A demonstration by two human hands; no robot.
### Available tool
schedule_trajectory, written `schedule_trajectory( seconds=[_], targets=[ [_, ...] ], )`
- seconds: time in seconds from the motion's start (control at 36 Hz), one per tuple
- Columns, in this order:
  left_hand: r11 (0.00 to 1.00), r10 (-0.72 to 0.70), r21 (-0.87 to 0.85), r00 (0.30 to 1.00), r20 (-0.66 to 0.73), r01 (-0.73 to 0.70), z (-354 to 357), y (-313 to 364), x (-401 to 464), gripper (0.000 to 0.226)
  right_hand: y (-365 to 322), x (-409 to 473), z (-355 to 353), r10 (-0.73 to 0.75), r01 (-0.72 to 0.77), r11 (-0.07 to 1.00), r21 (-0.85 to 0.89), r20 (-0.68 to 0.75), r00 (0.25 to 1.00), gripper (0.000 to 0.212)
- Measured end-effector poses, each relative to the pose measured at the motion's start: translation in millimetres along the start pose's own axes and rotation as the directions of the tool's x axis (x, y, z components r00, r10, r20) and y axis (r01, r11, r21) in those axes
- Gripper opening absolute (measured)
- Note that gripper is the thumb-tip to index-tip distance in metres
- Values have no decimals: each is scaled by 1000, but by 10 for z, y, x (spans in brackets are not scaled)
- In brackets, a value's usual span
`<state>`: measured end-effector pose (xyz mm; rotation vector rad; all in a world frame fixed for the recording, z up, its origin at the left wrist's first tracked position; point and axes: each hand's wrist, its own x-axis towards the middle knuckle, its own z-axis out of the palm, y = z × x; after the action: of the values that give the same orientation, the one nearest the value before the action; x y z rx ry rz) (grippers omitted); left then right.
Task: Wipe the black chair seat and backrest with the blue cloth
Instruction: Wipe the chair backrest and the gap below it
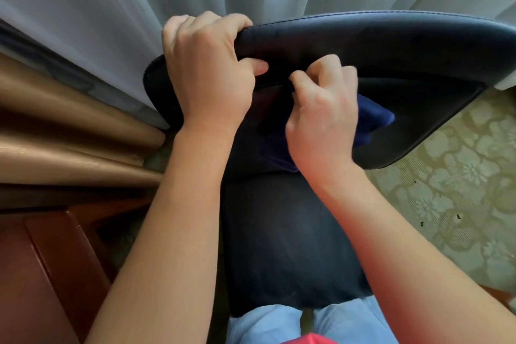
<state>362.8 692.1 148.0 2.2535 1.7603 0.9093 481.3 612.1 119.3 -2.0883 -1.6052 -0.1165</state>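
— Where was the blue cloth at that point?

— Bunched under the right hand, low on the front face of the black chair's backrest, just above where it met the seat. Only a fold showed past the knuckles, and a darker edge below the wrist.

— So the hand was grasping it?

— The fingers were curled down over the wad, gripping and pressing it against the leather, which I took for a wiping stroke on the backrest.

— And the left hand?

— Clamped over the top corner of the backrest, fingers hooked behind the edge, thumb on the front. I judged that it steadied the chair so the rubbing would not push or swivel it (the chair's base was out of sight, so I could not tell whether it would).

— What stood around it?

— A pale sheer curtain directly behind the backrest, a tan drape to the left, a reddish wooden piece of furniture below that, and patterned flooring on the right.

— The seat?

— Bare of cloth and hands; whether it was already wiped I could not tell.
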Motion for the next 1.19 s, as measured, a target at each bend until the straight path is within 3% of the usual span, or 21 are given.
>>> schedule_trajectory(
  seconds=[0.14,0.22,0.31,0.42,0.53,0.72,0.97,1.19],
  targets=[
    [1000,8,4,1000,2,-8,-22,-29,18,35,-296,10,101,-51,49,998,32,53,997,15],
    [1000,14,9,1000,17,-14,-43,-31,8,37,-198,8,67,-64,58,988,141,38,997,18],
    [999,28,16,999,18,-28,-62,11,-53,41,-48,-52,-50,-27,35,960,278,-30,999,20],
    [997,34,68,999,22,-36,-142,-69,-146,53,92,-91,-150,66,-44,948,315,-59,996,21],
    [993,-39,114,999,29,36,-246,-248,-229,62,132,-80,-152,71,-52,950,308,-50,996,22],
    [991,-112,77,994,-8,112,-196,-300,-198,47,65,-67,-104,22,-25,983,184,17,1000,21],
    [992,-94,85,995,15,93,-169,-351,-70,38,-202,9,37,-24,25,1000,-9,43,999,15],
    [994,-64,90,997,31,61,-199,-371,-34,31,-612,-42,202,-127,127,992,5,86,988,15]
  ],
)
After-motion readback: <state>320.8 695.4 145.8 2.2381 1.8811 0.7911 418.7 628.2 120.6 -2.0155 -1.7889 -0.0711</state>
